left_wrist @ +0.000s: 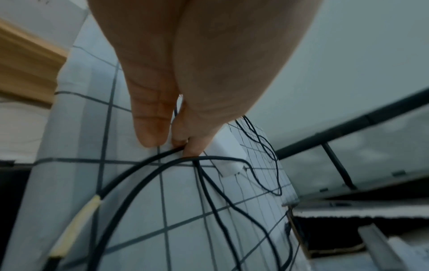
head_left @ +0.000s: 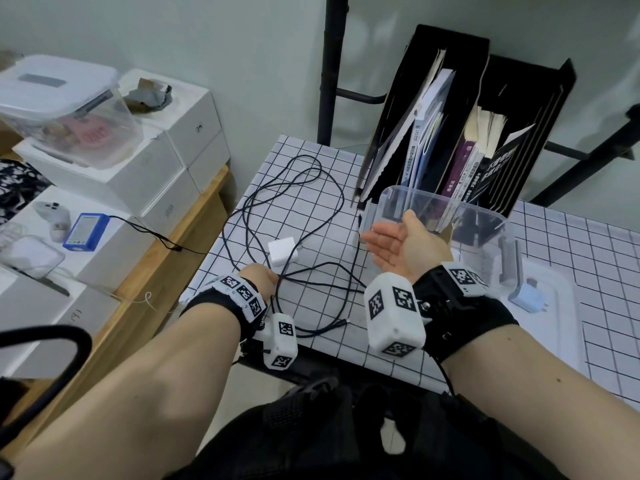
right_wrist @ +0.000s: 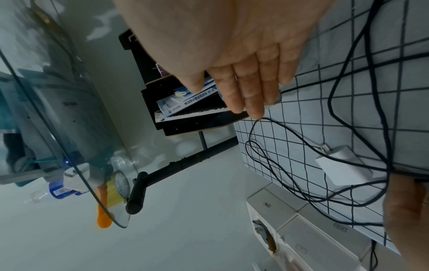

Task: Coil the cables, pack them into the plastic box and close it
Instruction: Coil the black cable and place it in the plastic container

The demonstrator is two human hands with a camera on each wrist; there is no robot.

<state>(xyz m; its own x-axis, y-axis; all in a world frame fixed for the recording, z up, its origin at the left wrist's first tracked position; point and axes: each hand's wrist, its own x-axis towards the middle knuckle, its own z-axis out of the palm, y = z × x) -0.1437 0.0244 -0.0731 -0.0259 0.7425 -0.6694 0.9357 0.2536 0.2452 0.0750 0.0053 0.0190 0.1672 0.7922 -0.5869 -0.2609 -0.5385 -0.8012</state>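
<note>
On the checked tabletop (head_left: 322, 174), at 12 o'clock from your left hand (head_left: 258, 277), the black cable (head_left: 298, 216) sprawls in loose loops around a white charger (head_left: 282, 252). Your left hand pinches a strand by its near end. At 3 o'clock, your right hand (head_left: 398, 245) hovers palm-up, fingers straight, holding nothing. Just beyond it stands the clear plastic box (head_left: 485, 230), uncovered.

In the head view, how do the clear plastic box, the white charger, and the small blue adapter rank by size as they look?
1. clear plastic box, largest by far.
2. white charger.
3. blue adapter, slightly smaller than the charger; they look close, so this order is unsure.
</note>
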